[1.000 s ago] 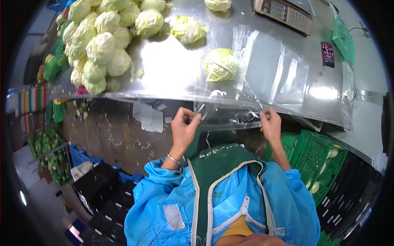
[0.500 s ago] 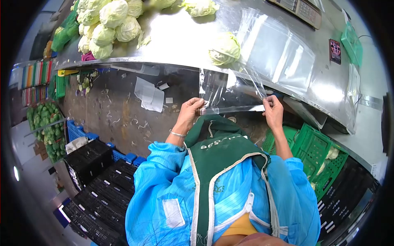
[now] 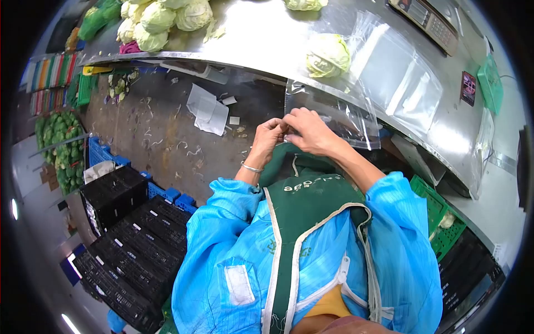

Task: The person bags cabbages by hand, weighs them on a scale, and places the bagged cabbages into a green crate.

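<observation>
While both hands meet in front of the green apron [image 3: 303,206], the clear plastic bag [image 3: 334,114] hangs pinched between them, just off the near edge of the steel table [image 3: 250,39]. The left hand [image 3: 270,136] has its fingers curled tight on the bag's lower left corner. The right hand [image 3: 308,131] has crossed over to sit right against it, fingers folded down on the same strip of film, so the two hands touch. From their grip the bag spreads up and away to the right, its far side lying against the table edge.

Just beyond the hands, on the table, sits a single cabbage [image 3: 328,54], and to the right of it lies a flat stack of more clear bags [image 3: 406,83]. Farther off to the left of the hands is a heap of cabbages [image 3: 164,16]. Well beyond the right hand stands a scale [image 3: 431,22]. Below the left hand, on the floor, are scraps of paper [image 3: 208,108] and black crates [image 3: 128,228].
</observation>
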The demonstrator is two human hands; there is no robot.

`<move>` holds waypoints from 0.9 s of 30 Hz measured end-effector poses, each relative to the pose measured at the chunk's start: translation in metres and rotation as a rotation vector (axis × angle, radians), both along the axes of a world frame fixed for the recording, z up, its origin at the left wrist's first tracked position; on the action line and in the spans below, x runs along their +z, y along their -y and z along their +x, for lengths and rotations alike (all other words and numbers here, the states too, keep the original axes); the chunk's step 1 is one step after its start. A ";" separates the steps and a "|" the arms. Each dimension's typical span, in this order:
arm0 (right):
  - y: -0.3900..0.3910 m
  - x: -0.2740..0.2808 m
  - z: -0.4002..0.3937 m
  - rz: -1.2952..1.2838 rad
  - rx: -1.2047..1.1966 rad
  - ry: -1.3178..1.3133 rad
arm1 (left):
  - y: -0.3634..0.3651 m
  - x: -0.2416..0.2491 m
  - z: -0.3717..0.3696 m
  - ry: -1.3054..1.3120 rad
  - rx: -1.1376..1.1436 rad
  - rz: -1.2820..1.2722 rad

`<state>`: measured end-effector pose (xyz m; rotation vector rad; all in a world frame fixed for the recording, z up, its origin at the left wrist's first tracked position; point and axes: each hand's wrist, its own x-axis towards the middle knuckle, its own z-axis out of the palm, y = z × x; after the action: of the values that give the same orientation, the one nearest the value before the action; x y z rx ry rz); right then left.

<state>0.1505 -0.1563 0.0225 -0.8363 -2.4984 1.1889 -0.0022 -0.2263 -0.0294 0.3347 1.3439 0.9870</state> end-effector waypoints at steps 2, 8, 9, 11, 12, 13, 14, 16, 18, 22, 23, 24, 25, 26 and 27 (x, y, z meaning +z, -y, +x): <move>-0.004 -0.008 -0.009 0.057 0.015 0.081 | -0.001 -0.001 0.002 0.050 0.071 -0.036; -0.002 -0.001 -0.011 0.064 0.058 0.210 | 0.000 -0.002 -0.003 0.082 0.053 -0.027; -0.001 -0.003 -0.011 0.079 0.054 0.213 | -0.001 -0.003 -0.005 0.085 0.042 -0.005; -0.001 -0.003 -0.011 0.105 0.063 0.223 | -0.004 -0.003 -0.005 0.092 0.023 -0.011; -0.002 -0.002 -0.011 0.116 0.077 0.230 | -0.005 -0.002 -0.004 0.096 0.009 -0.015; -0.002 -0.002 -0.011 0.127 0.091 0.238 | -0.007 -0.002 -0.004 0.063 -0.018 -0.001; -0.002 -0.003 -0.010 0.123 0.112 0.263 | -0.008 -0.003 -0.005 0.030 -0.046 0.012; -0.001 -0.005 -0.011 0.113 0.153 0.311 | -0.009 -0.004 -0.006 -0.002 -0.094 0.019; 0.003 0.001 -0.003 0.071 0.122 0.231 | -0.009 -0.003 -0.007 0.002 -0.134 0.006; 0.026 0.028 0.060 -0.113 0.042 0.016 | -0.008 0.009 0.004 0.076 -0.091 -0.026; 0.035 0.039 0.090 -0.234 0.035 0.028 | -0.007 0.009 0.002 0.100 -0.078 -0.025; 0.053 0.028 0.132 -0.487 -0.107 0.067 | -0.007 0.009 0.001 0.125 -0.068 -0.020; 0.074 0.032 0.172 -0.723 -0.286 0.096 | -0.007 0.010 0.000 0.122 -0.068 -0.021; 0.104 -0.002 0.240 -0.688 -0.325 0.429 | -0.007 0.011 0.000 0.120 -0.070 -0.020; 0.142 -0.027 0.306 -0.607 -0.343 0.674 | -0.006 0.014 -0.001 0.119 -0.074 -0.018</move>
<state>0.4562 -0.2979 -0.0049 -2.0144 -2.2606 1.7774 -0.0033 -0.2206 -0.0153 0.3053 1.2233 0.9187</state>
